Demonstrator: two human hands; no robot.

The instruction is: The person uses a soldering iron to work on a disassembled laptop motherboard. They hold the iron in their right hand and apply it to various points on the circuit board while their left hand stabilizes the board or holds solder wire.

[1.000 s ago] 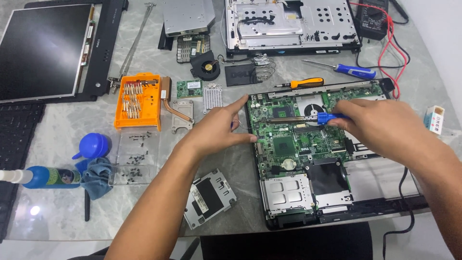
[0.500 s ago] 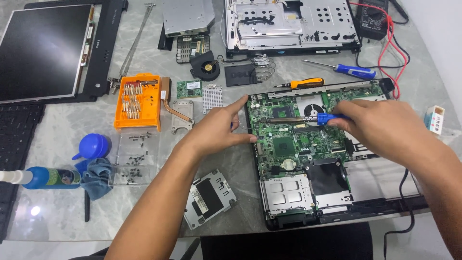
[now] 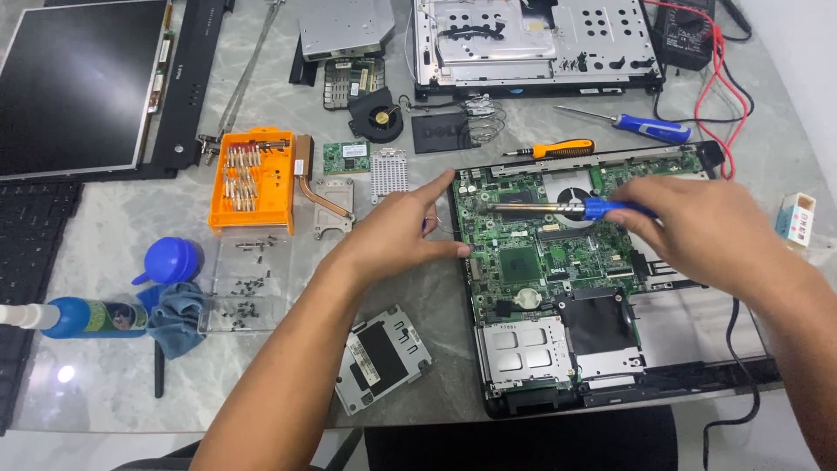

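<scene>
A green laptop motherboard (image 3: 540,253) lies in an opened black laptop base (image 3: 663,384). My left hand (image 3: 397,231) rests at the board's left edge, fingers apart, thumb and fingertips touching the edge. My right hand (image 3: 697,231) grips a blue-handled screwdriver (image 3: 558,208). Its metal shaft lies nearly level and points left over the upper part of the board, near the round fan opening (image 3: 571,187).
An orange bit case (image 3: 253,179), a clear tray of small screws (image 3: 244,279), a heatsink pipe (image 3: 327,205), a small fan (image 3: 377,118), a drive caddy (image 3: 382,358), two more screwdrivers (image 3: 558,149) (image 3: 649,127), a laptop screen (image 3: 74,87), a blue bottle (image 3: 87,316).
Both hands hold nearly the same place; no clear movement of the screwdriver or board.
</scene>
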